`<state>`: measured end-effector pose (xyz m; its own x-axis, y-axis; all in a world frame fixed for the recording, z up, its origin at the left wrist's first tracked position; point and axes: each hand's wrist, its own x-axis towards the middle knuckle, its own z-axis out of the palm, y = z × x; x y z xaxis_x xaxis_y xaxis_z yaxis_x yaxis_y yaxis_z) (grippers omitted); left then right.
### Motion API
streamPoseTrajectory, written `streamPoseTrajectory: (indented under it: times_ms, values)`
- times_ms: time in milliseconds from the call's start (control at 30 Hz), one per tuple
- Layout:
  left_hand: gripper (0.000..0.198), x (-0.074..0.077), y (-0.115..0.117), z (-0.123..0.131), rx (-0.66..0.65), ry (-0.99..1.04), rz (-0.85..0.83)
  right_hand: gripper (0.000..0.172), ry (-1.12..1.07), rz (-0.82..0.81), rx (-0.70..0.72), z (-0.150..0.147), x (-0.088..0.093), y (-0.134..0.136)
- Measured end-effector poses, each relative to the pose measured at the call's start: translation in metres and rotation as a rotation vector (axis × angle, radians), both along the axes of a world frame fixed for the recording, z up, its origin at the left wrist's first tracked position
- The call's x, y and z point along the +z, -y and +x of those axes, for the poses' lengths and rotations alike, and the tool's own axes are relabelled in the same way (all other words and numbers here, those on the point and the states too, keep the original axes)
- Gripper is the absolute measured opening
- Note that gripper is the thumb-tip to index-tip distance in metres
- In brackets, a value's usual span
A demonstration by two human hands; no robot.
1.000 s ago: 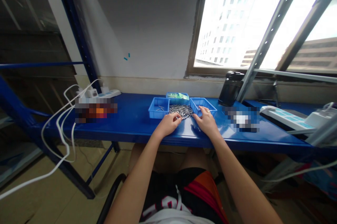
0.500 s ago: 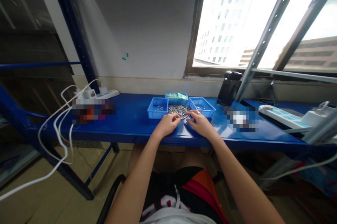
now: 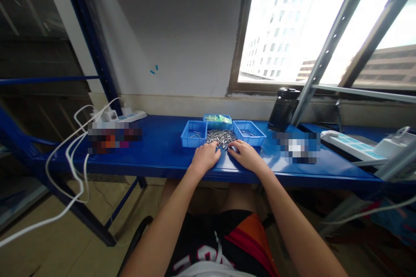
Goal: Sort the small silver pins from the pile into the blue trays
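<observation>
A heap of small silvery metal pins (image 3: 220, 136) lies on the blue bench (image 3: 162, 151) between two blue trays. The left tray (image 3: 194, 133) and the right tray (image 3: 248, 132) each hold a few pins. My left hand (image 3: 204, 156) rests at the heap's near edge, fingers curled with the fingertips touching the pins. My right hand (image 3: 245, 154) lies palm down beside it, fingers bent toward the heap, a ring on one finger. What the fingertips pinch is too small to see.
A third blue tray (image 3: 218, 119) with green contents stands behind the heap. A black container (image 3: 282, 109) stands at the right, power strips (image 3: 349, 145) and white cables (image 3: 74, 155) at both ends. A window and metal struts rise behind.
My right hand has drawn back from the right tray to the near edge of the pin heap. My left hand has stayed at the heap.
</observation>
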<state>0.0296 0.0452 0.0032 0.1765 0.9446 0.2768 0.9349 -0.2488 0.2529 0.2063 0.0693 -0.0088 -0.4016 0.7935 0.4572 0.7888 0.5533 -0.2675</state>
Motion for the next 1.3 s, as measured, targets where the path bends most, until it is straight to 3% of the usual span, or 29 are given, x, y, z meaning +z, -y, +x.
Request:
streamPoseTrajectory:
  times_ms: [300,700,1033,1300]
  values:
    - [0.031,0.0005,0.0001,-0.0002,0.003,-0.036,0.002,0.025,0.027,-0.001,0.033,0.0005,-0.0048,-0.0060]
    - [0.028,-0.0008,0.0053,0.0046,0.065,-0.018,0.046,0.012,-0.042,-0.018,0.039,0.0015,-0.0025,-0.0030]
    - [0.031,-0.0007,0.0071,0.0048,0.012,-0.087,0.055,0.022,-0.018,-0.026,0.113,0.0015,-0.0016,0.0007]
    - [0.022,0.0000,0.0063,0.0031,-0.023,-0.046,0.046,0.025,-0.006,-0.031,0.119,0.0010,-0.0009,0.0002]
